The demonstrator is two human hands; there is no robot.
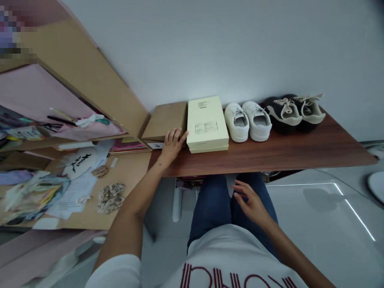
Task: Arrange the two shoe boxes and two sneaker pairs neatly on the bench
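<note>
Under the left fingers [172,136] lies a brown box [167,117].

I see matt cardboard on the brown box [165,120], smooth card on the cream box [207,118], sheeny wood grain on the table [255,155], perhaps leather on the white shoes [252,129]

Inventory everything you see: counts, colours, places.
Brown box: 1, brown, table's left
Cream box: 1, cream, beside brown box
White shoes: 2, white, beside cream box
Black shoes: 2, black-beige, beside white shoes
Table: 1, brown, centre
Wall: 1, grey, behind
Desk: 1, tan, left
Bunched cloth: 1, brown, on desk
Papers: several, white, on desk
Small clutter: uncountable, mixed, desk and shelves
Floor: 1, grey, below
Round thing: 1, white, right edge
Jeans: 1, blue, centre
Shirt: 1, white, bottom
Left hand: 1, touching brown box
Right hand: 1, over jeans
</note>
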